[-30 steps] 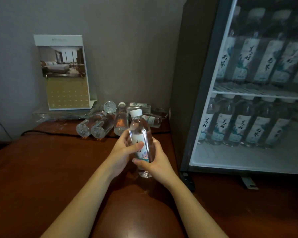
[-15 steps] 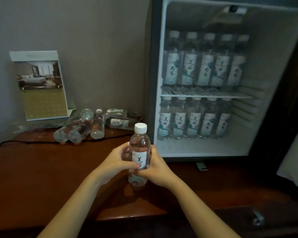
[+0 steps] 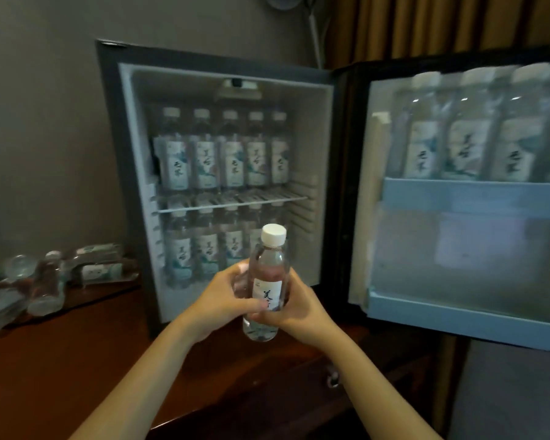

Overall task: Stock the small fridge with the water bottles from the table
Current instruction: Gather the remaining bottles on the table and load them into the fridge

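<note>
Before the open fridge [image 3: 226,76], now faced squarely, door [image 3: 458,198] newly in view: clasps upright water bottle [image 3: 269,274] in left grip [image 3: 223,300] and right grip [image 3: 304,311] together, carried away from the pile [image 3: 45,282], ready for shelving

Both bare forearms reach forward and converge. The left grip [image 3: 223,296] and right grip [image 3: 302,308] meet, fingers curled round one upright bottle [image 3: 269,271] from either side.
</note>
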`<state>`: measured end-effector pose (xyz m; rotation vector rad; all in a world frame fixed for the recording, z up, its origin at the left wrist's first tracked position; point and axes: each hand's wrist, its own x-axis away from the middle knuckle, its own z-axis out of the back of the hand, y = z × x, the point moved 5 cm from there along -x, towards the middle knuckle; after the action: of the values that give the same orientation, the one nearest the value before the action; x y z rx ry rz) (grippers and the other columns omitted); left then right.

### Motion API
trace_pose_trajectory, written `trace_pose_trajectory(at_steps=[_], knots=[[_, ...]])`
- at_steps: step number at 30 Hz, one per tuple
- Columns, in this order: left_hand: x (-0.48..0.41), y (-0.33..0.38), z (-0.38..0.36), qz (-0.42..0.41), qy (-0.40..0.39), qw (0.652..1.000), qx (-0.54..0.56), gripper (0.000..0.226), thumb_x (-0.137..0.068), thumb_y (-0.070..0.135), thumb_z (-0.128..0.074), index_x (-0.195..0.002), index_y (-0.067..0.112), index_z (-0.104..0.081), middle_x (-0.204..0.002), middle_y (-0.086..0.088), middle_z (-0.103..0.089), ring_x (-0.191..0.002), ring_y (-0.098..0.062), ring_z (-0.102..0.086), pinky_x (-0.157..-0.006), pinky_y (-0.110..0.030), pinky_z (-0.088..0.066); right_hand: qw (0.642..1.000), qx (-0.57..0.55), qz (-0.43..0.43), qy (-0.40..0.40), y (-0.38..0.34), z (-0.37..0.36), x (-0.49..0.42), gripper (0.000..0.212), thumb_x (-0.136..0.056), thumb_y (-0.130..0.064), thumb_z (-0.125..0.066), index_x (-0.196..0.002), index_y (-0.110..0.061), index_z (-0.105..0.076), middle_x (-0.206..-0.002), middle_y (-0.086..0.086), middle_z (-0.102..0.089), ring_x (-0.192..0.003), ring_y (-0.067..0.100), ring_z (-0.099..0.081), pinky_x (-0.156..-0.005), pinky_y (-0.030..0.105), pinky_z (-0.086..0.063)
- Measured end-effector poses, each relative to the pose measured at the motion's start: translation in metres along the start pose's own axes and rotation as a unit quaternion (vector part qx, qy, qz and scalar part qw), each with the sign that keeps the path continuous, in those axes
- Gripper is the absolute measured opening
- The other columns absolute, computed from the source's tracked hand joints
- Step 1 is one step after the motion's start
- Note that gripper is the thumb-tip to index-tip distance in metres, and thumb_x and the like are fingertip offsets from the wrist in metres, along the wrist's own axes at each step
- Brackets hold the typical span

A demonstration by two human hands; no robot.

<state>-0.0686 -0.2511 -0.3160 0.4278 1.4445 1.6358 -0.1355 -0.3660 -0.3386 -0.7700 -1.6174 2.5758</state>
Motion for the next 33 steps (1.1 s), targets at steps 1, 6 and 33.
trace_pose_trajectory(at_steps=[1,6,33], knots=[[-0.009,0.009,-0.016,-0.017,-0.014,1.000,0.000,0.059,-0.069,-0.003,-0.074,-0.118,0.024,-0.055,-0.108,0.005,-0.071,-0.104,-0.013,-0.065,-0.081,-0.022,-0.053,1.000,0.017,0.006,0.021,-0.003,0.019,0.006,0.069,-0.066,-0.020,-0.085,-0.123,-0.023,-0.046,-0.108,-0.011,-0.064,-0.098,-0.002,-0.062,-0.082,0.022,-0.055],[-0.046,0.052,-0.088,-0.093,-0.054,0.994,0.008,0.067,-0.067,0.007,-0.073,-0.128,0.023,-0.050,-0.115,0.003,-0.067,-0.111,-0.012,-0.062,-0.096,-0.033,-0.049,0.989,0.053,0.042,0.128,-0.018,0.107,0.033,0.060,-0.072,-0.016,-0.080,-0.121,-0.025,-0.046,-0.105,-0.014,-0.064,-0.097,0.000,-0.064,-0.074,0.018,-0.054],[-0.100,0.059,-0.166,-0.113,0.051,0.989,-0.081,0.047,-0.085,0.016,-0.065,-0.130,0.014,-0.052,-0.118,0.001,-0.060,-0.094,-0.005,-0.056,-0.079,-0.009,-0.045,0.978,0.088,-0.091,0.168,0.039,0.197,0.051,0.068,-0.068,-0.015,-0.082,-0.122,-0.024,-0.041,-0.098,-0.019,-0.058,-0.086,-0.004,-0.056,-0.067,0.011,-0.048]])
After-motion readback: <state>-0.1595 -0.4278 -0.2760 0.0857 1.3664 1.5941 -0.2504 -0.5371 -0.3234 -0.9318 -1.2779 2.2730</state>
